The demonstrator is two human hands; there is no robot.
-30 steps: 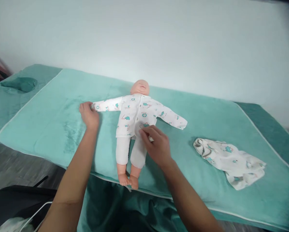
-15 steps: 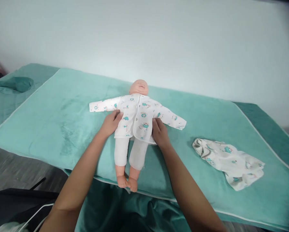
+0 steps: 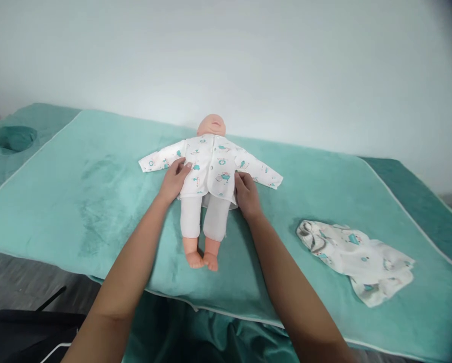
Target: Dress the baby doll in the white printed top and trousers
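A baby doll (image 3: 214,124) lies on its back on a green padded bed (image 3: 108,212), head toward the wall and feet toward me. It wears a white printed jacket (image 3: 220,166) with its sleeves spread to both sides, and white leggings (image 3: 216,218). My left hand (image 3: 174,180) is closed around the doll's side below the armpit, thumb on the jacket front. On the opposite side my right hand (image 3: 247,194) grips the doll's waist through the jacket, its fingertips partly hidden.
White printed baby trousers (image 3: 356,257) lie crumpled to the right on the bed. A face hole (image 3: 12,138) is at the bed's far left. The white wall (image 3: 226,60) stands behind the bed. A dark object (image 3: 25,335) is on the floor side at lower left.
Both hands have shifted the doll away from me, toward the wall. Its feet now lie farther from the bed's front edge. The trousers have stayed put.
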